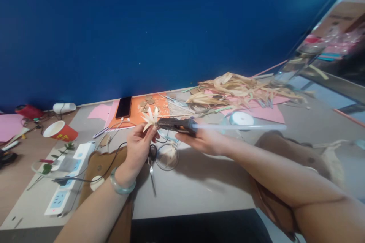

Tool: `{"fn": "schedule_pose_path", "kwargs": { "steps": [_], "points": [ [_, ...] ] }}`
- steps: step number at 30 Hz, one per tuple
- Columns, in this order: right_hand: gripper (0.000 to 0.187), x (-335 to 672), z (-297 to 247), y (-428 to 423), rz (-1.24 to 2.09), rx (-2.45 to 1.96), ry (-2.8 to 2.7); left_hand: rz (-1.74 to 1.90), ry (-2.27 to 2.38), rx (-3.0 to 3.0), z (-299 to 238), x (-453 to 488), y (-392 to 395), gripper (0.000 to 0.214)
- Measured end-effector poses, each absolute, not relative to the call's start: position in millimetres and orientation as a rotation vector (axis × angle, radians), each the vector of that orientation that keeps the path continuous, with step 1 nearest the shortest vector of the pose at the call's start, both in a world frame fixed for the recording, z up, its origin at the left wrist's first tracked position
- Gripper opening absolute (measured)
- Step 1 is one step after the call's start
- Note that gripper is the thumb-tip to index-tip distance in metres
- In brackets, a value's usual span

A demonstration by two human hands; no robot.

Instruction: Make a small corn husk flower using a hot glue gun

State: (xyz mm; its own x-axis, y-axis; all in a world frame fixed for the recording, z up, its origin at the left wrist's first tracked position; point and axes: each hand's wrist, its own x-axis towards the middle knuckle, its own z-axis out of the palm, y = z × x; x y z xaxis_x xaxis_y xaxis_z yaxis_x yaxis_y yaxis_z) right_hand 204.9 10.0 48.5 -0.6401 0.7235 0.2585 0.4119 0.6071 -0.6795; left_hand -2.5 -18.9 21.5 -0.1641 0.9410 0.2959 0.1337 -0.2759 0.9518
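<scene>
Between the fingertips of my left hand [140,142] is a small pale flower [151,118] with narrow, pointed petals spread upward. My right hand [199,140] is wrapped round a black glue gun [177,124], its nozzle pointing left and meeting the flower's base; whether they touch I cannot tell. A long translucent glue stick [242,127] juts from the gun's rear. Just below my hands lie scissors [153,163] with black handles, beside a round clear container [167,157] holding pale pieces.
Dried husk strips [236,87] are heaped at the back right near a white ribbon spool [242,119]. A phone [123,107] rests on orange paper [148,108]. To the left stand a tilted paper cup [61,131] and a power strip [71,180] with trailing cables.
</scene>
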Motion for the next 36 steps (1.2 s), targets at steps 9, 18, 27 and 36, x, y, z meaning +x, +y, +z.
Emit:
{"fn": "schedule_pose_path", "kwargs": {
  "steps": [9, 18, 27, 36],
  "points": [
    [0.032, 204.8, 51.1, 7.9, 0.831, -0.938, -2.300, 1.537, 1.302, 1.416, 22.3, -1.3, -19.8, 0.024],
    [0.031, 203.6, 57.3, 6.2, 0.782, -0.920, -2.336, 1.529, 1.349, 1.403, 27.3, 1.3, -21.4, 0.028],
    [0.027, 203.3, 58.2, 5.3, 0.745, -0.884, -2.342, 1.525, 1.355, 1.409, 28.3, 1.0, -22.2, 0.030],
    [0.025, 201.6, 58.7, 3.6, 0.741, -0.941, -2.307, 1.522, 1.352, 1.418, 29.7, 1.0, -22.9, 0.029]
  ]
}}
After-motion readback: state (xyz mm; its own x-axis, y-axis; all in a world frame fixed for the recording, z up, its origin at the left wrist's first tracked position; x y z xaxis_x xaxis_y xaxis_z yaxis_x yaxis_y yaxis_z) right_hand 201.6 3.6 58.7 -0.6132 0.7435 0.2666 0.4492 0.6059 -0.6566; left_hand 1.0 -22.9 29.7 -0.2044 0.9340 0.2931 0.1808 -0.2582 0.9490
